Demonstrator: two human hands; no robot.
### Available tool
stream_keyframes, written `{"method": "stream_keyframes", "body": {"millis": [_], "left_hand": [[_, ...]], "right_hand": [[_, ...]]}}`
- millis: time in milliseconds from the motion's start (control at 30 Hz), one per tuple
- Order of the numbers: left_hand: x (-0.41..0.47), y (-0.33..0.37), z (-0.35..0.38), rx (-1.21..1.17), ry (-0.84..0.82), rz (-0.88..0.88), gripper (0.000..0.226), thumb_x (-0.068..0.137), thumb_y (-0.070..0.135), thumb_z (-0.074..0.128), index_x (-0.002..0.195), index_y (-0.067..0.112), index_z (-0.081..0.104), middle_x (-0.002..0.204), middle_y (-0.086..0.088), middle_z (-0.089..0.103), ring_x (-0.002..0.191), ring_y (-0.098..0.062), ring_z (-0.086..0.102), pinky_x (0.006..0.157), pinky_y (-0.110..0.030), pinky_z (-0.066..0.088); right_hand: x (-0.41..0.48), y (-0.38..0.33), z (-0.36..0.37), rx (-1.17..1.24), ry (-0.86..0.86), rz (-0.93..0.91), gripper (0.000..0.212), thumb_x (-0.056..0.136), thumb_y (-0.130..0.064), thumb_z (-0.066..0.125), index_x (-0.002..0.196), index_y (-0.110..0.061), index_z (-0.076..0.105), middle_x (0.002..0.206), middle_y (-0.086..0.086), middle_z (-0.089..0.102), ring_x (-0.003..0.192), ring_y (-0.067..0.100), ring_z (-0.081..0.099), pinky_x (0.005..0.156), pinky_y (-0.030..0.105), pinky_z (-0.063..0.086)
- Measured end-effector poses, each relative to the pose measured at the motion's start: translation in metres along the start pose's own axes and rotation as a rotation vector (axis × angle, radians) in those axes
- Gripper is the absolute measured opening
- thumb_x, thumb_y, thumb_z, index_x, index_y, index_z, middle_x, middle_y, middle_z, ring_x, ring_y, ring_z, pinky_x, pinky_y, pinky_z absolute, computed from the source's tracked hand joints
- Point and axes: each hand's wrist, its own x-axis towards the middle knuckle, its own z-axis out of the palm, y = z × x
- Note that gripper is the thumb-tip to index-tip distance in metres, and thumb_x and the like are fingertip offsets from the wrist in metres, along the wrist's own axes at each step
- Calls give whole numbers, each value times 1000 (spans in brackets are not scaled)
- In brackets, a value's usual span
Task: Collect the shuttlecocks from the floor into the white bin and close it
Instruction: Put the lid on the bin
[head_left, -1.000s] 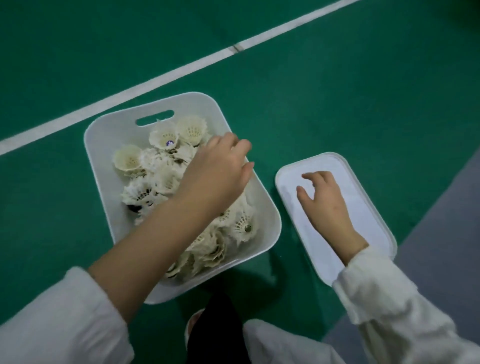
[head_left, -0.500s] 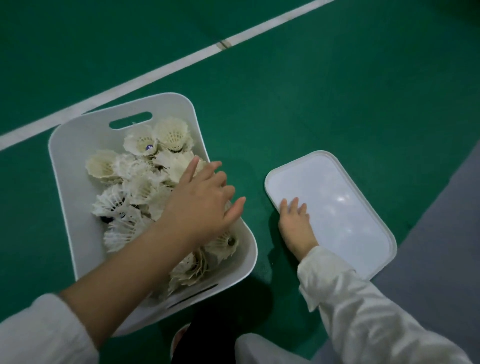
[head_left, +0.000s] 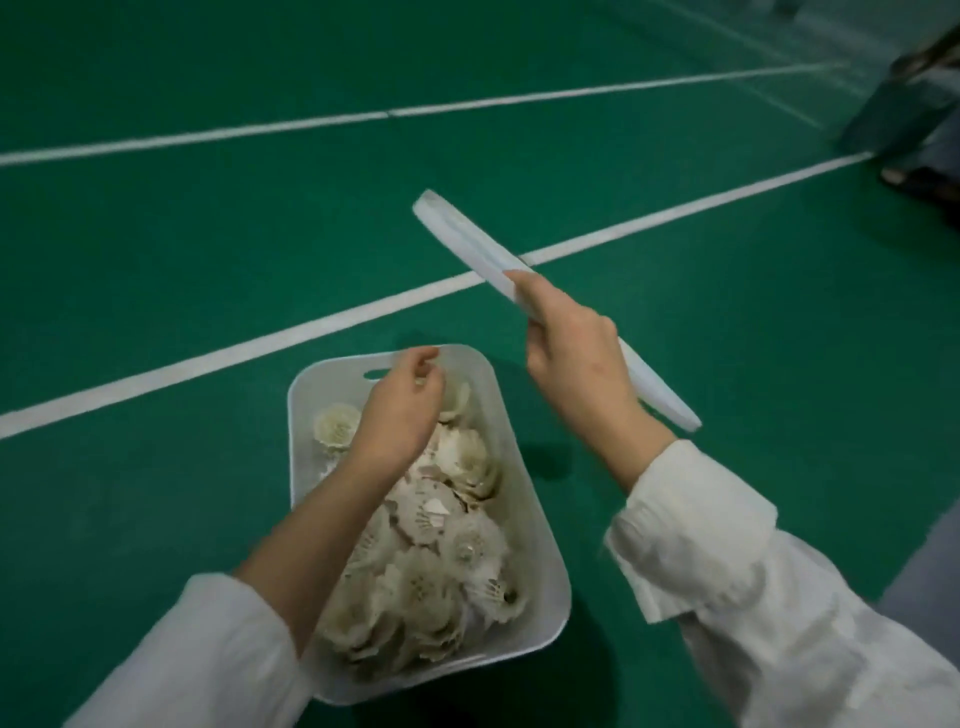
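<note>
On a green court floor (head_left: 208, 249), the white bin (head_left: 522, 493) sits at 6 o'clock, uncovered and heaped with shuttlecocks (head_left: 431, 571). The person's right hand (head_left: 576, 358) grips the white lid (head_left: 467, 239) in the air, tilted edge-on, at 1 o'clock from the bin. The left hand (head_left: 400, 415) hovers over the bin's far end, near its handle slot, with fingers loosely curled and nothing seen in them. A white court line (head_left: 260, 343) crosses behind.

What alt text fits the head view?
The right hand grips a flat white plastic lid tilted in the air, while the left hand hovers over an open white plastic bin full of white feathered shuttlecocks on a green court floor.
</note>
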Motion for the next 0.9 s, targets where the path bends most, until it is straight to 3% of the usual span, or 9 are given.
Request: {"method": "stream_keyframes", "body": {"millis": [100,200,333,433,500,600,733,800,900], "left_hand": [[26,-4,-46,-366,169,-200,38,95,17,41,133,11,41,116,-8,56,90,-18,60,90,-37,49],[27,-14,-82,-571,270,-320,45,96,21,42,138,6,33,105,-8,51,76,-15,51,82,-33,42],[7,-31,-109,-544,310,-360,65,93,57,24,141,13,32,141,0,40,127,-22,39,107,-37,28],[-17,-42,-119,-434,316,-344,63,92,58,26,134,15,44,136,-5,48,126,-26,44,108,-40,30],[-35,-48,-121,-326,291,-282,53,94,50,35,118,7,54,116,-7,61,105,-24,57,92,-36,43],[-54,-45,-123,-298,331,-218,34,94,40,43,94,10,57,86,3,60,74,-12,55,62,-28,41],[-67,-38,-111,-377,273,-264,29,90,39,53,81,11,59,83,-4,65,72,-20,60,67,-34,48],[-78,-45,-99,-304,209,-332,32,90,38,52,86,8,60,87,-8,67,79,-27,62,73,-38,51],[-100,-60,-85,-121,183,-252,27,93,35,47,94,14,63,91,-1,64,84,-22,58,68,-32,44]], "right_hand": [[4,-56,-10,101,-37,-174,51,83,3,45,128,-20,52,106,8,69,87,34,61,69,34,43],[1,-94,-14,270,-122,-232,43,85,1,45,124,-19,52,92,9,67,73,28,56,64,32,40],[-1,-111,-12,832,-186,-113,32,80,0,52,104,-20,58,90,-10,64,83,7,60,78,23,49],[-1,-102,-6,1136,-192,63,29,78,4,56,98,-16,60,83,-7,71,75,10,64,72,25,54],[1,-88,-6,1196,-111,202,30,79,9,58,99,-14,58,76,-5,73,65,10,67,65,24,56],[7,-57,-2,1217,3,368,27,83,5,56,108,-5,58,82,0,73,67,13,68,66,26,57],[-3,-5,24,937,-137,446,30,90,-15,54,121,-12,56,106,1,69,86,12,69,74,26,55],[-21,19,40,908,-238,462,33,92,-21,54,125,-16,51,114,-3,66,96,11,68,76,24,54],[-49,47,60,835,-324,495,35,93,-23,53,127,-15,48,112,-8,65,92,6,67,71,19,53]]}}
